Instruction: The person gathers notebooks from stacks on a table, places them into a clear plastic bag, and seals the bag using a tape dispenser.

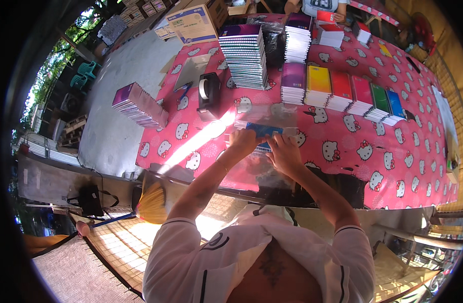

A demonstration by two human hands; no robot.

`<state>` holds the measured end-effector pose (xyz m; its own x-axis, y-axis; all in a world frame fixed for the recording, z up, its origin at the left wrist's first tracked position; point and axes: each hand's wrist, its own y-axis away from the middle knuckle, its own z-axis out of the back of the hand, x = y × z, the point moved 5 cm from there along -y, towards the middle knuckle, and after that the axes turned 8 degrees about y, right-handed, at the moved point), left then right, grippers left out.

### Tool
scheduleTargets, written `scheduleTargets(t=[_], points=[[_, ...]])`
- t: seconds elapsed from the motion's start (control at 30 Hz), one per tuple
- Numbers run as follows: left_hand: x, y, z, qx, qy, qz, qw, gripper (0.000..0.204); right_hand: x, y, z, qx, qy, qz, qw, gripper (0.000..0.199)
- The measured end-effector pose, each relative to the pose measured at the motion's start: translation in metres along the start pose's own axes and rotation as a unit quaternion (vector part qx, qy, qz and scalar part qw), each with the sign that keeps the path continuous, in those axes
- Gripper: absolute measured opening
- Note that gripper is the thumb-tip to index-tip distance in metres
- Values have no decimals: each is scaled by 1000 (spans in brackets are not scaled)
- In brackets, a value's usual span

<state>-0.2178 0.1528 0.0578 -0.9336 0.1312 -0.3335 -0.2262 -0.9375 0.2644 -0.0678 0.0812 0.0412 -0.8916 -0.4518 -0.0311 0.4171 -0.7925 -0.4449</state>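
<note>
At the near edge of the table, a blue spiral notebook [261,130] lies flat among clear plastic sheeting [251,169]. My left hand [244,140] grips its left end, fingers bent over the cover. On the right end, my right hand [283,150] has its fingers pressed on the notebook and the plastic. Whether the notebook is inside a plastic sleeve or on top of one, I cannot tell. Just beyond my left hand stands a black tape dispenser [209,98] with a roll in it.
Behind the hands, notebook stacks in purple [293,83], yellow [318,86], red, pink, green and blue [395,107] form a row. Taller stacks [244,58] rise behind. A plastic-wrapped stack [139,106] sits at the left edge. Cardboard box [193,25] farther back; another person [324,7] across the table.
</note>
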Motion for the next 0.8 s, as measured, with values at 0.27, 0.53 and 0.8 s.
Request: scheduleTargets(t=[0.27,0.53,0.8], points=[[-12,49,-47,-236,-80,-302,920,51,-53,-68,-36,96,-87,14,991,59],[49,30,-13,-163,423,-123,883,24,-99,-88,-11,465,-494,-197,708,110],[86,-19,45,-416,286,-146,851,27,-90,-106,54,172,-165,-73,968,43]])
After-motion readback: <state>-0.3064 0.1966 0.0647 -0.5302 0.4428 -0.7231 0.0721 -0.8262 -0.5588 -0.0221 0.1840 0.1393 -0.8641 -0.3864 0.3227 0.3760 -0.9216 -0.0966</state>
